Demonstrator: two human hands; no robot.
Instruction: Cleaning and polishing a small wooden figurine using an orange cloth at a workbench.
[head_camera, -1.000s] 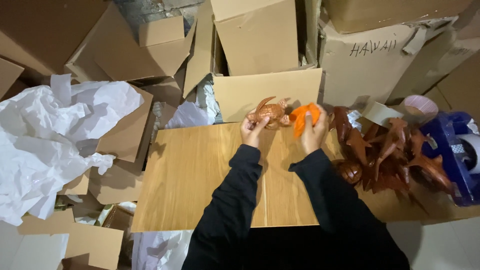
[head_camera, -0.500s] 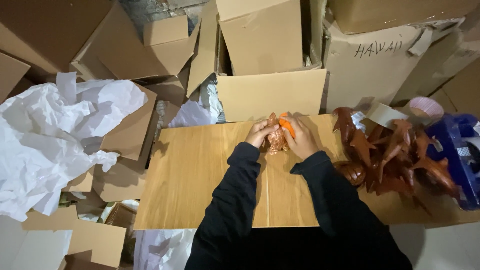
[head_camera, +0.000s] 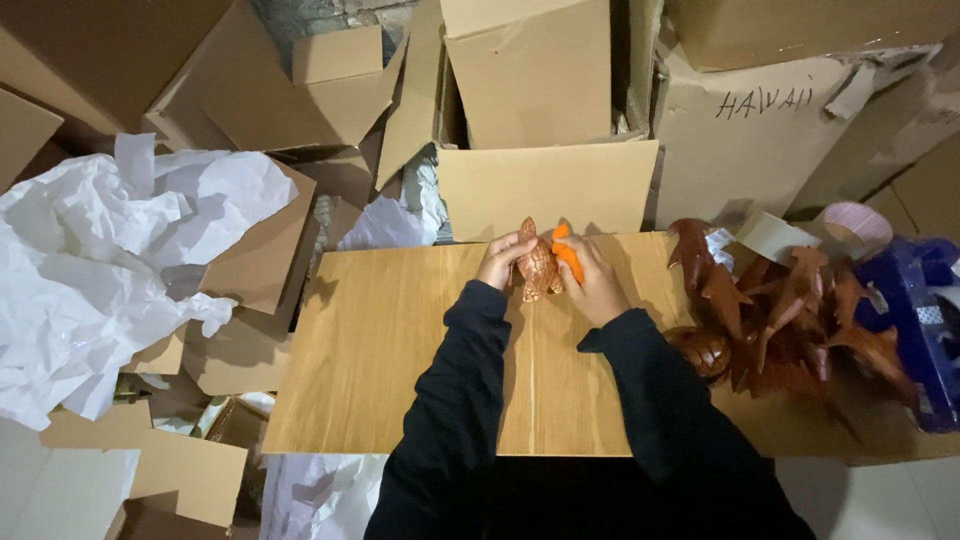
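A small brown wooden turtle figure (head_camera: 538, 264) is held upright above the far edge of a light wooden board (head_camera: 400, 350). My left hand (head_camera: 502, 260) grips its left side. My right hand (head_camera: 592, 280) presses an orange cloth or sponge (head_camera: 566, 252) against the turtle's right side. Both arms are in black sleeves.
A pile of more brown wooden turtle figures (head_camera: 790, 310) lies on the right of the board. Tape rolls (head_camera: 858, 224) and a blue tape dispenser (head_camera: 925, 320) sit beyond it. Crumpled white paper (head_camera: 110, 270) is at the left. Cardboard boxes (head_camera: 545, 185) crowd the back.
My hands have drawn together: the turtle and the orange piece, held apart a second ago, now touch, and the turtle has turned upright.
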